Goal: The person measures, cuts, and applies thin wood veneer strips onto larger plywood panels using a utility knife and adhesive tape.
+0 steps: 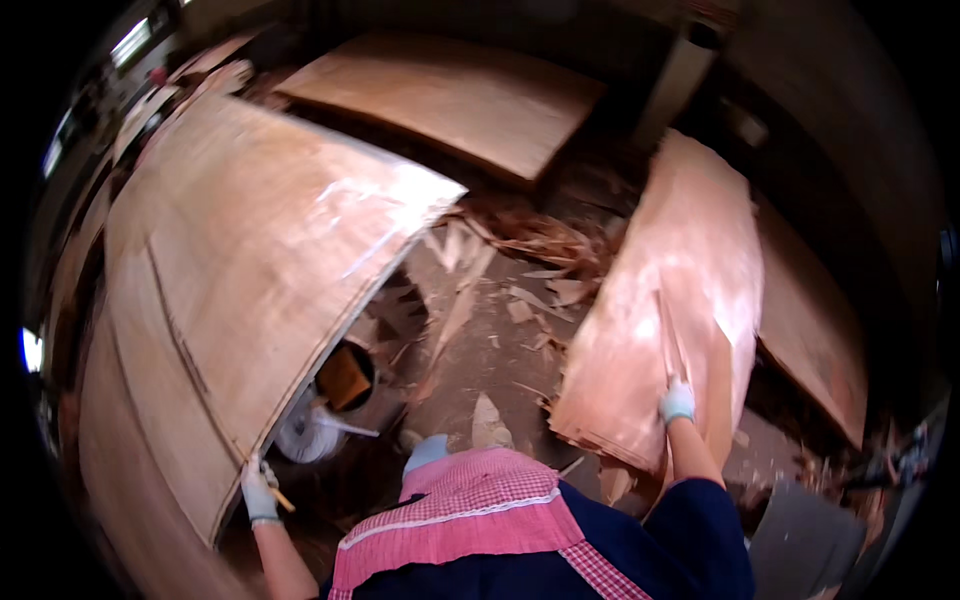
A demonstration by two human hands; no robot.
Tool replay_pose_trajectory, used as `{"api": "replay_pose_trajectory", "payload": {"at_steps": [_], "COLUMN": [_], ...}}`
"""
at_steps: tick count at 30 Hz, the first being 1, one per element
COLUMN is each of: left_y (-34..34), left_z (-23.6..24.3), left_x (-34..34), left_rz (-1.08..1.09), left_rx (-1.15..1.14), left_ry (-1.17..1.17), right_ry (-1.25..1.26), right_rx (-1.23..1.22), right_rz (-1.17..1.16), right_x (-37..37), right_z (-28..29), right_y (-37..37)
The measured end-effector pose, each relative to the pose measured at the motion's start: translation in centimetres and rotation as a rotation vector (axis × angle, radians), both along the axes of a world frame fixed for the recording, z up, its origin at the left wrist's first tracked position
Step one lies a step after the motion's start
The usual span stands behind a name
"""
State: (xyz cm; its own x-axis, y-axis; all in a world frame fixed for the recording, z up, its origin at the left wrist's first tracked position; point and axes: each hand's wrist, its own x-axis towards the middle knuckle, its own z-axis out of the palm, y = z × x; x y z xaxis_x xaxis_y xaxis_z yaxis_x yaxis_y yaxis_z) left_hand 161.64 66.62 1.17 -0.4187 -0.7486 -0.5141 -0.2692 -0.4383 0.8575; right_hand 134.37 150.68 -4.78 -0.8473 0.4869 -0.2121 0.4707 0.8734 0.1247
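My left hand (260, 492), in a white glove, is closed at the near edge of a large, pale wood sheet (255, 240) on the left. A thin yellow stick-like tool (284, 500) pokes out of that hand; its exact kind is not clear. On the right, my right hand (678, 402), gloved in white and pale green, is over a stack of reddish wood veneer sheets (630, 370). Its fingers are closed at the lower end of a narrow veneer strip (668, 335) that lies along the stack. Another pale strip (719, 390) runs beside my right forearm.
Another stack of wood sheets (450, 95) stands at the back, and a darker one (810, 320) lies at the far right. Veneer scraps (530, 235) litter the floor. Below the left sheet's edge are a roll of white plastic (308, 435) and a dark round container (345, 377).
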Motion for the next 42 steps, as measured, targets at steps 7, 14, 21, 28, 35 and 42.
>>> {"api": "replay_pose_trajectory", "payload": {"at_steps": [7,14,21,28,35,42], "left_y": [-2.2,-1.5,-16.1,-25.2,-25.0,-12.2], "left_z": [0.6,-2.1,-5.6,-7.4,-6.2,5.7], "left_x": [-0.4,0.8,16.0,35.7,27.7,3.6], "left_rz": [0.139,0.177,0.732,0.810,1.132,0.304], "left_rx": [-0.399,-0.174,-0.895,-0.067,-0.936,-1.428], "left_ry": [-0.020,-0.271,-0.748,-1.096,-0.498,-0.550], "right_ry": [0.082,-0.042,-0.322,-0.727,-0.975,-1.021], "right_rx": [-0.450,-0.719,-0.877,-1.019,-0.920,-1.469], "right_rz": [0.236,0.399,0.885,1.225,1.712,1.095], "right_x": [-3.4,-8.2,-9.4,-2.4,12.3,16.7], "right_z": [0.2,6.9,10.9,10.6,13.7,14.9], "right_y": [-0.8,-22.0,-44.2,-70.1,-91.1,-101.0]}}
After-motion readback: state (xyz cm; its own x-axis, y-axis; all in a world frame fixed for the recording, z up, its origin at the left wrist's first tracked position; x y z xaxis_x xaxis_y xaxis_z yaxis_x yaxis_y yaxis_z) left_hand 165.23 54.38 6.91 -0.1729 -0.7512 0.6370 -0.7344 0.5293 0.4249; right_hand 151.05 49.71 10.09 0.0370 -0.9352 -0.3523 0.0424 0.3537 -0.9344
